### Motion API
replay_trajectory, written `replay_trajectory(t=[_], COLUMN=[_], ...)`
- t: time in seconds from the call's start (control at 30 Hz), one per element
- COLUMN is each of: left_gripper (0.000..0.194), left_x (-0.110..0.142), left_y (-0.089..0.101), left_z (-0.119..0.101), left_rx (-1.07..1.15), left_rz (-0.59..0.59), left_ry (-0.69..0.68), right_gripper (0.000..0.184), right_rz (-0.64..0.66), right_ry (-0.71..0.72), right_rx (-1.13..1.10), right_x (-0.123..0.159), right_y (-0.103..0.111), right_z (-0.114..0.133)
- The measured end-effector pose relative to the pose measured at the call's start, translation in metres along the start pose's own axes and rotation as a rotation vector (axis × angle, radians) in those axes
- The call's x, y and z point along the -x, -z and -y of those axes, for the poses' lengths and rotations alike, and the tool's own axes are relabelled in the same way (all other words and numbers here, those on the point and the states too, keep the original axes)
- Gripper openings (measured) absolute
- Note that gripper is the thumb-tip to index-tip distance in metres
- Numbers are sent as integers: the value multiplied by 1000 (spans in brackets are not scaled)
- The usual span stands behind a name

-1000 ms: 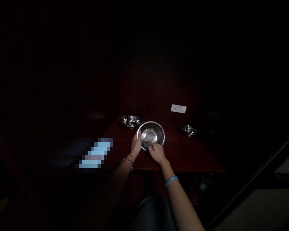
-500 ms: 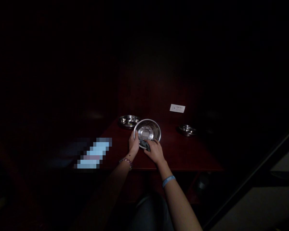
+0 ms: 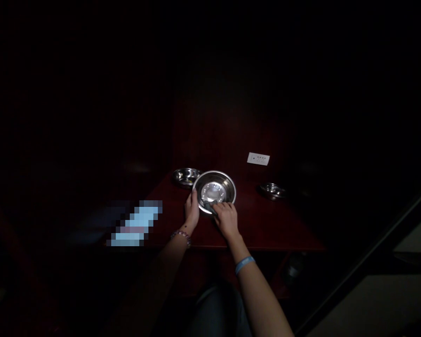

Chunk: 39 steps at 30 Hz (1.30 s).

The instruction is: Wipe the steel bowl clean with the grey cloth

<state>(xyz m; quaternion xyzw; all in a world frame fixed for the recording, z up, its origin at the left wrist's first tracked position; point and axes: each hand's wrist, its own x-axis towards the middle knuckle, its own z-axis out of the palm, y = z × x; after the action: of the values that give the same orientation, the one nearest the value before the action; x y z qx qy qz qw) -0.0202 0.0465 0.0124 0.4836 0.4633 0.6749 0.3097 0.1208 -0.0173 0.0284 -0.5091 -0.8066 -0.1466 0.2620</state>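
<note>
A shiny steel bowl (image 3: 214, 191) is held up tilted, its inside facing me. My left hand (image 3: 192, 210) grips the bowl's left rim, the thumb along the edge. In my right hand (image 3: 226, 219) is a dark grey cloth (image 3: 209, 206), pressed against the inner wall near the bowl's lower rim. The fingers of that hand reach over the rim and partly hide the cloth. Behind the held bowl, to the left, a second steel bowl (image 3: 183, 177) rests on the table. A smaller steel bowl (image 3: 272, 190) sits farther right.
The dark red table (image 3: 266, 229) has its front edge close to my body. A white wall socket (image 3: 258, 159) is on the panel behind. At the left lies a blurred, bright pixelated patch (image 3: 136, 227). Below the table at right is a dim bottle-like object (image 3: 294, 267).
The bowl has tipped slightly, showing its inside more squarely. My left hand has shifted a little left and down, and the right hand with the cloth has moved slightly over the lower rim.
</note>
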Motion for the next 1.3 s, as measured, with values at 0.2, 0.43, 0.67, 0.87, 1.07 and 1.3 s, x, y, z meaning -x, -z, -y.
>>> replay_trajectory(t=[0.2,0.43,0.67,0.87,1.07,1.3], left_gripper=[82,71,58,60,60,48], left_x=[2,-3,-3,-7,-14,-15], left_y=[1,-1,-5,-4,-3,2], left_z=[-4,5,9,10,17,22], left_rx=[61,117,176,338,424,355], left_rz=[118,149,42,50,33,-38], left_ry=[74,34,-5,51,183,144], right_gripper=[29,39,38,16,14,22], right_rz=[-223,-597,-496,-363,-246,-312], right_ry=[-122,-497,-718,-759,-807,-816], right_rx=[-268,-1132,-1840,-2102,-2086,-1999], right_x=[4,-1,-6,-5,-2,-4], right_y=[-1,-4,-7,-1,-3,-20], right_z=[-5,-18,-20,-21,-20,-31])
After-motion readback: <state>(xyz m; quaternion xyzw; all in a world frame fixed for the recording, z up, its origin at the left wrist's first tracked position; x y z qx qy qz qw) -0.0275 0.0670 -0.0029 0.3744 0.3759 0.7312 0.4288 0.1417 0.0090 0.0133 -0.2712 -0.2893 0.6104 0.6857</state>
